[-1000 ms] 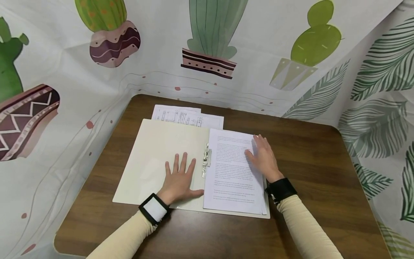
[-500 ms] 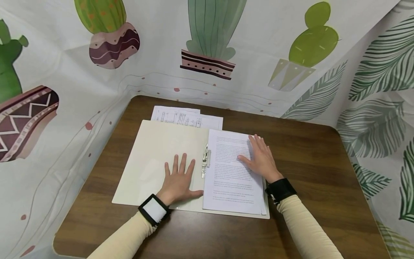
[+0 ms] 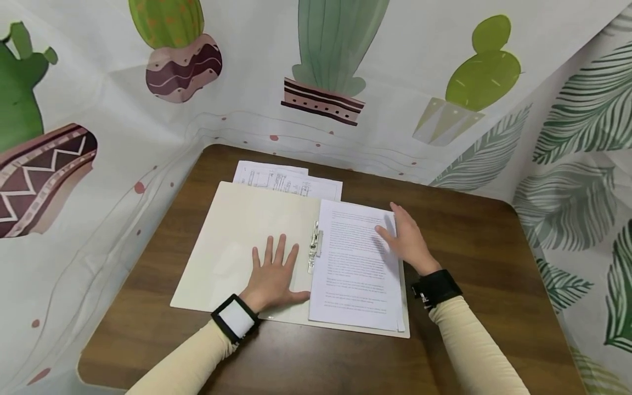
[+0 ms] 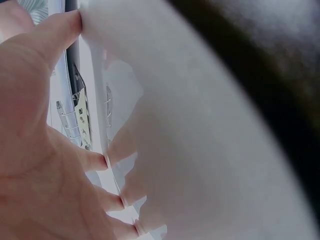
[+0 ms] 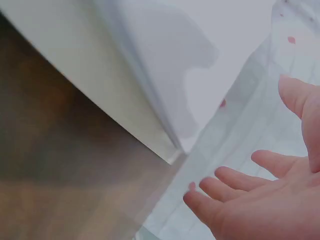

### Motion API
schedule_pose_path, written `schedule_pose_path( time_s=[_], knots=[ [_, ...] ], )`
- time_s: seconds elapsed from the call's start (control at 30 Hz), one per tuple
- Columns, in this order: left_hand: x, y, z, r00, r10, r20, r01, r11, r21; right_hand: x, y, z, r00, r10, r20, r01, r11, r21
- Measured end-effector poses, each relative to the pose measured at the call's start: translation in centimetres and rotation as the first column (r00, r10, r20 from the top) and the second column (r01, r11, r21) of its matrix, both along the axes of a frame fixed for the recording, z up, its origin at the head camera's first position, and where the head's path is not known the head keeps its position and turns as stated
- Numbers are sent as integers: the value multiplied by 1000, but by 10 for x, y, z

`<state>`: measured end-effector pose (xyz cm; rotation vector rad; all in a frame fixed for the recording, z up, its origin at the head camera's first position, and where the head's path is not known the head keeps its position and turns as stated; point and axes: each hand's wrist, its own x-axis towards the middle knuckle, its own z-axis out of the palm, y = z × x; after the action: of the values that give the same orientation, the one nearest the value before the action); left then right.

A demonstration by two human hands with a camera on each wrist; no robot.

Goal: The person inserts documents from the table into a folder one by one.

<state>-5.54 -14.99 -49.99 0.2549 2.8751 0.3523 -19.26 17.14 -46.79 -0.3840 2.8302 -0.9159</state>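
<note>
Cream folder (image 3: 232, 236), white pages (image 3: 353, 266), brown wood-grain table (image 3: 469, 247), white cactus-print cloth (image 3: 257, 66)

The words on the printed page (image 3: 353, 263) are too small to read. The file folder (image 3: 242, 225) hides part of the technical drawings (image 3: 276, 175) at its twelve o'clock. The right wrist view cuts off the right hand (image 5: 270, 200) at four o'clock and blurs the tabletop (image 5: 65, 180) at eight.

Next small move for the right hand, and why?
I'd probably lower the right hand to the right edge of the paper stack and nudge it square. It hovers open, apart from the paper in the right wrist view; a sheet corner seems to poke out at the lower right; and the left hand rests spread on the folder's left cover, likely steadying it.
</note>
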Motion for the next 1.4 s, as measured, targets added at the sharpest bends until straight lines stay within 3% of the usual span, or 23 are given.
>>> schedule_pose_path(
  time_s=[0.17, 0.33, 0.5, 0.67, 0.9, 1.17, 1.4],
  knots=[
    [1, -3, 1, 1000, 5, 7, -5, 1000, 3, -20, -2, 17, 997, -25, 68, 32, 994, -108],
    [1, -3, 1, 1000, 4, 12, -4, 1000, -1, -42, -12, 27, 993, 13, 120, 14, 974, -227],
    [2, -3, 1, 1000, 13, 17, -13, 1000, 13, -68, -33, 29, 984, 35, 175, 11, 966, -257],
    [2, -6, 1, 1000, 24, 12, -24, 1000, 6, -95, -63, 23, 977, 44, 207, -2, 980, -199],
    [2, -6, 2, 1000, 18, 9, -18, 1000, 9, -121, -95, 9, 970, 83, 229, -78, 996, -30],
    [4, -4, 1, 1000, 9, -8, -9, 1000, -2, -130, -121, 0, 960, 124, 250, -160, 979, 129],
    [0, -7, -3, 1000, 8, -9, -8, 1000, -13, -129, -139, 5, 975, 122, 186, -158, 969, 191]
  ],
)
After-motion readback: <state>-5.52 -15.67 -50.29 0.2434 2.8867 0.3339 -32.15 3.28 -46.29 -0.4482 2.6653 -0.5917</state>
